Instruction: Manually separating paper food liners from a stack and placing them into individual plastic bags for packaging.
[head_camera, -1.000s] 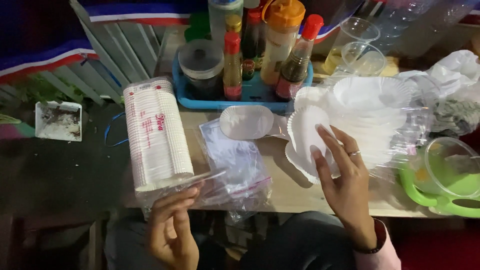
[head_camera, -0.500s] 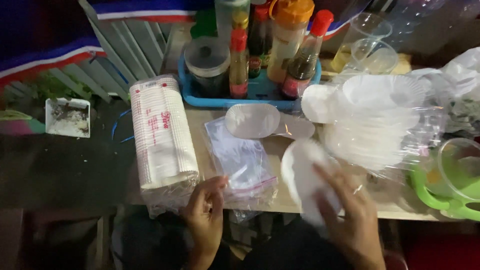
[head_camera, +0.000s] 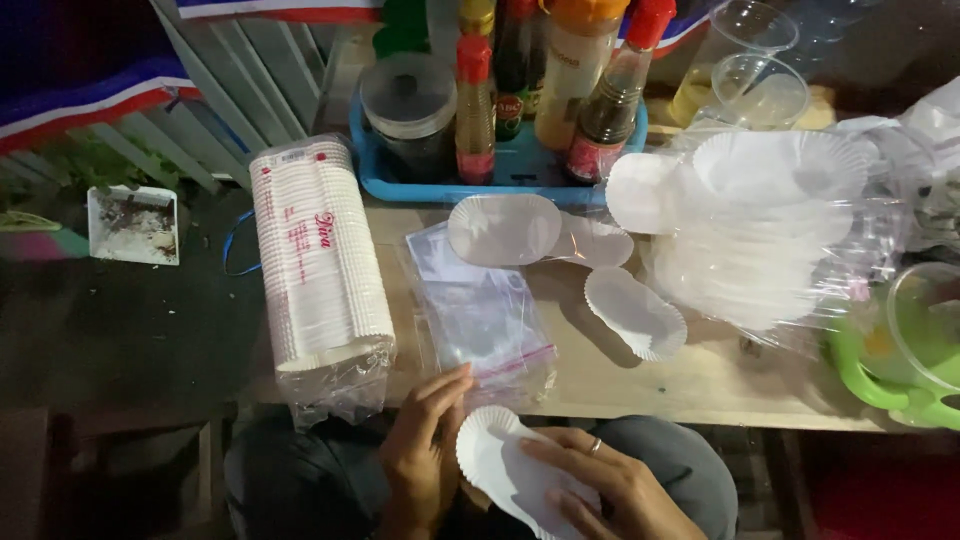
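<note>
Both my hands hold a white oval paper tray (head_camera: 515, 470) over my lap, just below the table's front edge. My left hand (head_camera: 425, 455) grips its left rim, fingers pointing up toward a stack of clear zip bags (head_camera: 480, 320). My right hand (head_camera: 600, 485), with a ring on one finger, lies across the tray's right side. A second loose oval tray (head_camera: 635, 312) rests on the wooden table (head_camera: 700, 375). A torn plastic pack of more white trays (head_camera: 770, 230) lies at the right.
A wrapped sleeve of paper cups (head_camera: 318, 265) lies at the left. A blue tray (head_camera: 500, 175) of sauce bottles and a dark jar stands at the back. Clear plastic cups (head_camera: 755, 70) sit behind, a green jug (head_camera: 905, 350) at the right edge.
My right hand has carried a white tray from the pack down to my lap. My left hand has risen from the bag edge and taken the tray's left rim. One tray now lies loose on the table.
</note>
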